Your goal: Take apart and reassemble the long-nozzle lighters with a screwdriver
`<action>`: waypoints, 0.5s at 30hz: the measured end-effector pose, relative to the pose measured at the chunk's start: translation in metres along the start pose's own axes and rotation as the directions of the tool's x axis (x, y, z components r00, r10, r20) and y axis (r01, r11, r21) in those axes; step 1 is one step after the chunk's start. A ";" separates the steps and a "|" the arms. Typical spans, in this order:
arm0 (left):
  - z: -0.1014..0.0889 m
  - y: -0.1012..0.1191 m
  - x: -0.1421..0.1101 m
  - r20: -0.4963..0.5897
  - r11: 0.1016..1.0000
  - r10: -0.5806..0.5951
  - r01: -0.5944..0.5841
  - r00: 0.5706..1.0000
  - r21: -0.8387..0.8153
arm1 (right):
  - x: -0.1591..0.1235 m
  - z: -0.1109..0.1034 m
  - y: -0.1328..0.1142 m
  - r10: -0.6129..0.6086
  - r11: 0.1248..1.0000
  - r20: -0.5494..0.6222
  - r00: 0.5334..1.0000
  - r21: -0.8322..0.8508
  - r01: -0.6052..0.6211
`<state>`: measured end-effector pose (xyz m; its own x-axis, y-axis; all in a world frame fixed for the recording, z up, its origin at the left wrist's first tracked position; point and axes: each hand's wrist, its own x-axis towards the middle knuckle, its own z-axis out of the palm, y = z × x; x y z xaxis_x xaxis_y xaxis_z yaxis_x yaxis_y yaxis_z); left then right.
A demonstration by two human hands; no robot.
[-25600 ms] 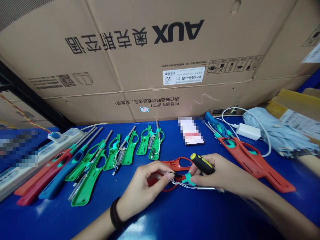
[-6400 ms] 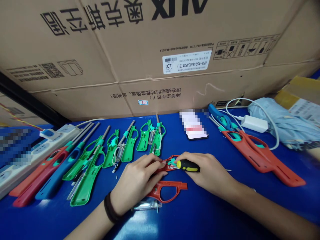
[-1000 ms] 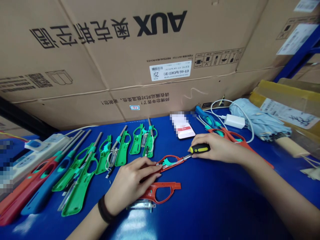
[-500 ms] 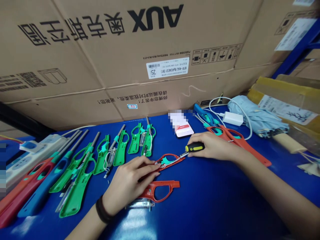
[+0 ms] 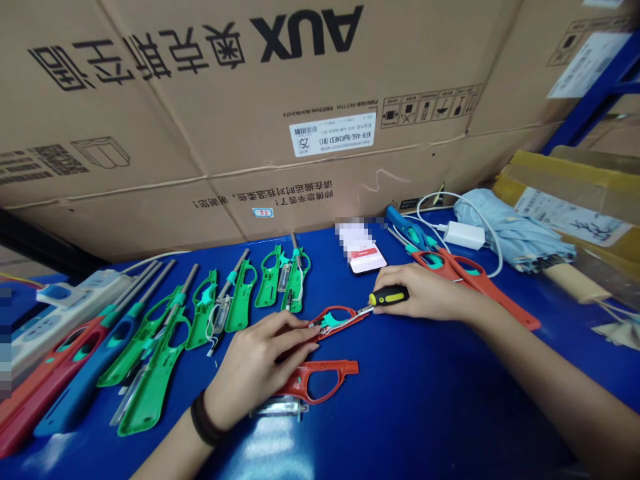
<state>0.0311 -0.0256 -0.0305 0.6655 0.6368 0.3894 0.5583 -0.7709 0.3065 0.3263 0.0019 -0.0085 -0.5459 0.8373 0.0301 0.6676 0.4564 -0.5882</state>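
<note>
My left hand [image 5: 257, 363] presses down on an opened red lighter shell half [image 5: 340, 319] that carries a teal trigger and white wires, its fingers closed around the shell's near end. My right hand [image 5: 425, 293] grips a black-and-yellow screwdriver [image 5: 389, 296], whose tip touches the far end of that shell. A second red shell half [image 5: 320, 380] lies just below my left hand. A clear fuel tube [image 5: 280, 407] rests beside it, near my wrist.
Several green opened lighter shells [image 5: 240, 300], plus whole red and blue lighters [image 5: 75, 373], line the blue table's left. A power strip [image 5: 60, 313] lies far left. A phone [image 5: 365, 257], red lighters [image 5: 480, 287], charger [image 5: 463, 235] and folded umbrella [image 5: 515, 237] sit right. A large cardboard box [image 5: 300, 100] walls the back.
Over the last second the hands barely moved; the view shifted slightly right. Compared with 6.4 s ago, my right hand moved the screwdriver from the shell's middle out to its far end.
</note>
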 end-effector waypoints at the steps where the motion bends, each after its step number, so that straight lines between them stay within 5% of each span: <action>1: 0.000 0.000 0.000 -0.002 1.000 0.000 0.000 1.000 0.000 | 0.000 0.001 0.000 -0.005 1.000 -0.007 1.000 0.004 0.005; 15: 0.000 0.000 0.001 0.002 1.000 -0.002 0.002 1.000 -0.003 | 0.003 0.010 -0.004 0.098 0.994 0.019 0.995 0.039 -0.099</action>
<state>0.0318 -0.0251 -0.0306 0.6655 0.6383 0.3869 0.5581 -0.7697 0.3100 0.3167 -0.0003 -0.0144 -0.4876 0.8720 -0.0432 0.6981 0.3596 -0.6192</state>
